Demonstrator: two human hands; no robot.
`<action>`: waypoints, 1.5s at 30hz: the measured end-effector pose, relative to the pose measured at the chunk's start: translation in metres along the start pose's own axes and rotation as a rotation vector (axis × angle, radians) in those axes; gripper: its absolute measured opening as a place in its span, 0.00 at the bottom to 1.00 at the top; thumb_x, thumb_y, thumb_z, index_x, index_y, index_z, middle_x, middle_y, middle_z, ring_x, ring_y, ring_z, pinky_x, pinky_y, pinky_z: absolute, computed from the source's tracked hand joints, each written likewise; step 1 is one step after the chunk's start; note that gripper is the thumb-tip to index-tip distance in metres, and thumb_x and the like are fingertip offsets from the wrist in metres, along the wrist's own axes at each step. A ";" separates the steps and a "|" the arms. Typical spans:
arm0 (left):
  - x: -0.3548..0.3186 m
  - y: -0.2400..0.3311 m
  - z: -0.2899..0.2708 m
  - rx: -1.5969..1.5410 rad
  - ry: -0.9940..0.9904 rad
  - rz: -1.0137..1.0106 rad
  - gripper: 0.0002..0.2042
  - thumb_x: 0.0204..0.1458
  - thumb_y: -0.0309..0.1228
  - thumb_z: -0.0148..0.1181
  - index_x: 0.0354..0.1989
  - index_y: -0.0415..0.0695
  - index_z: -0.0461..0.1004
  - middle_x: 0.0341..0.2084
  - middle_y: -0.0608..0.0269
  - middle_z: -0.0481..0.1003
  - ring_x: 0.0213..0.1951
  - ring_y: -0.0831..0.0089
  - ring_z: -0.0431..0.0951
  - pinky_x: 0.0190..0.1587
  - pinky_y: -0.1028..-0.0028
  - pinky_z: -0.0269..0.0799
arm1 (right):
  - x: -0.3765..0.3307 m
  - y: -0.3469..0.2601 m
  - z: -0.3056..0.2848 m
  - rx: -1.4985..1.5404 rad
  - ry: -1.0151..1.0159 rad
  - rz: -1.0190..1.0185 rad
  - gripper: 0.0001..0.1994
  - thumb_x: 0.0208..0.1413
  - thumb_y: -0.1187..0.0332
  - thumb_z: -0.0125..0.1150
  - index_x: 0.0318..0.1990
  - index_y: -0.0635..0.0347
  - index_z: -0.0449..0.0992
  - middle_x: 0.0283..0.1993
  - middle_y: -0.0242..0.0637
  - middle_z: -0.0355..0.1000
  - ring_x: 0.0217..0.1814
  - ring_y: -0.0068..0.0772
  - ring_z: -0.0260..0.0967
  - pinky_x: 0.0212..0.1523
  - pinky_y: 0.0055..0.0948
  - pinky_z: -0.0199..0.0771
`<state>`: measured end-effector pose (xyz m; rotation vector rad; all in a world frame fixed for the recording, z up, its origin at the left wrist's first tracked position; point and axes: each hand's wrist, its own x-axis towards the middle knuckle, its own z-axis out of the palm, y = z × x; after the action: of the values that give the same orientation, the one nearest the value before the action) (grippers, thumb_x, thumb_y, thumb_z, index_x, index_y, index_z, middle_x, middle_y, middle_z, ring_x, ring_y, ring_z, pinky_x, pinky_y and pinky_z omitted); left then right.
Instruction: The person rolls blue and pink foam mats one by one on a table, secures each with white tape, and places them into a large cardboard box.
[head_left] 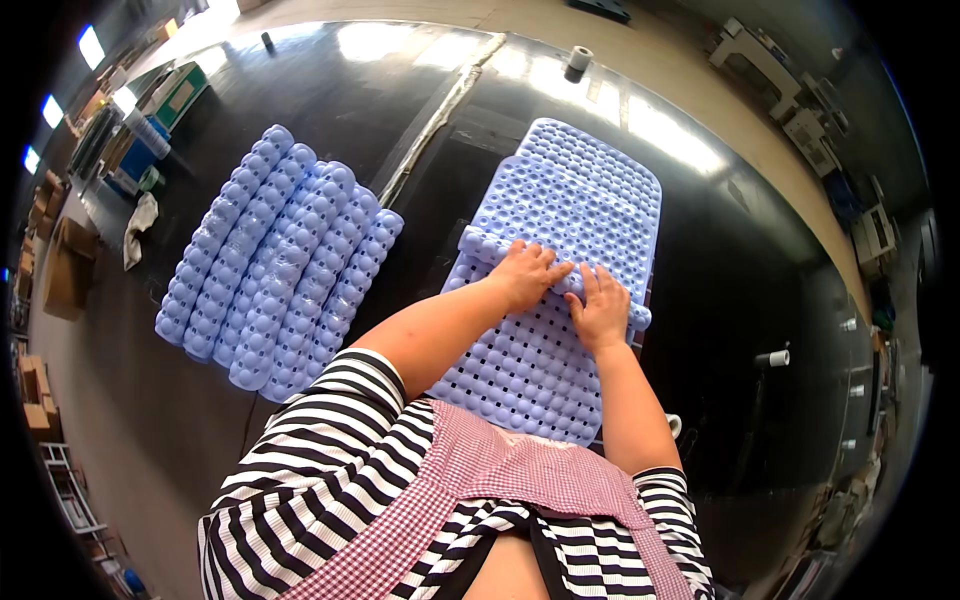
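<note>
A light-blue bubbled bath mat (530, 365) lies lengthwise on the dark table before me, its near end by my apron. Across its middle runs a thick raised fold or roll (482, 244). On the left part of this ridge rests my left hand (527, 277), fingers spread and bent over it. My right hand (602, 308) lies on the ridge further right, fingers stretched away from me. The thumbs point toward each other. Beyond the hands, knobbly mat surface (570, 200) continues in overlapping layers; whether they belong to one mat I cannot tell.
Several rolled blue mats (280, 265), shiny as if film-wrapped, lie side by side at left. White rolls stand at the far edge (580, 58) and lie at right (778, 358). A taped seam (440, 118) crosses the dark table (330, 110). Boxes (175, 95) sit far left.
</note>
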<state>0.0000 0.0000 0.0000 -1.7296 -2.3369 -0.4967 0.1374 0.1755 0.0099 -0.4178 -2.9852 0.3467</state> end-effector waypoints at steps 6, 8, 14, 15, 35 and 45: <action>-0.070 0.046 -0.048 -0.032 -0.042 -0.073 0.27 0.54 0.28 0.55 0.65 0.54 0.71 0.46 0.55 0.74 0.48 0.56 0.73 0.53 0.55 0.63 | -0.101 -0.055 -0.019 0.033 0.144 -0.126 0.35 0.52 0.60 0.70 0.70 0.42 0.68 0.73 0.50 0.56 0.77 0.56 0.50 0.76 0.63 0.39; -0.105 0.075 -0.057 -0.081 -0.042 -0.079 0.26 0.53 0.28 0.56 0.64 0.52 0.72 0.44 0.54 0.75 0.46 0.56 0.73 0.51 0.56 0.63 | -0.147 -0.067 -0.025 0.081 0.083 -0.163 0.35 0.52 0.57 0.71 0.70 0.40 0.69 0.74 0.50 0.55 0.78 0.58 0.48 0.77 0.63 0.36; -0.120 0.097 -0.065 -0.180 -0.136 -0.173 0.28 0.57 0.34 0.62 0.68 0.46 0.67 0.62 0.49 0.66 0.65 0.53 0.64 0.66 0.45 0.53 | -0.152 -0.070 -0.021 0.088 0.027 -0.111 0.29 0.57 0.51 0.66 0.67 0.39 0.73 0.77 0.46 0.55 0.81 0.55 0.44 0.77 0.65 0.30; -0.116 0.094 -0.064 -0.169 -0.129 -0.193 0.28 0.57 0.34 0.62 0.68 0.46 0.67 0.62 0.49 0.66 0.65 0.53 0.64 0.66 0.45 0.53 | -0.135 -0.064 -0.016 0.055 0.053 -0.142 0.25 0.60 0.53 0.62 0.65 0.39 0.75 0.77 0.44 0.55 0.81 0.55 0.45 0.77 0.65 0.31; -0.017 0.030 -0.034 0.043 -0.310 -0.291 0.31 0.55 0.41 0.65 0.68 0.54 0.64 0.59 0.54 0.69 0.64 0.54 0.66 0.67 0.49 0.54 | -0.152 0.072 -0.072 0.306 0.745 0.347 0.16 0.56 0.78 0.59 0.53 0.62 0.79 0.51 0.45 0.79 0.56 0.47 0.76 0.61 0.40 0.73; -0.058 0.073 -0.041 0.091 -0.122 -0.042 0.27 0.52 0.25 0.56 0.63 0.54 0.68 0.47 0.57 0.72 0.52 0.57 0.71 0.59 0.55 0.60 | -0.236 0.132 -0.108 0.515 -0.117 0.689 0.22 0.47 0.81 0.55 0.52 0.65 0.83 0.47 0.44 0.82 0.49 0.37 0.79 0.55 0.30 0.75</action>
<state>0.0847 -0.0481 0.0292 -1.7182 -2.4417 -0.2946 0.4120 0.2547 0.0660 -1.3696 -2.5943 1.1840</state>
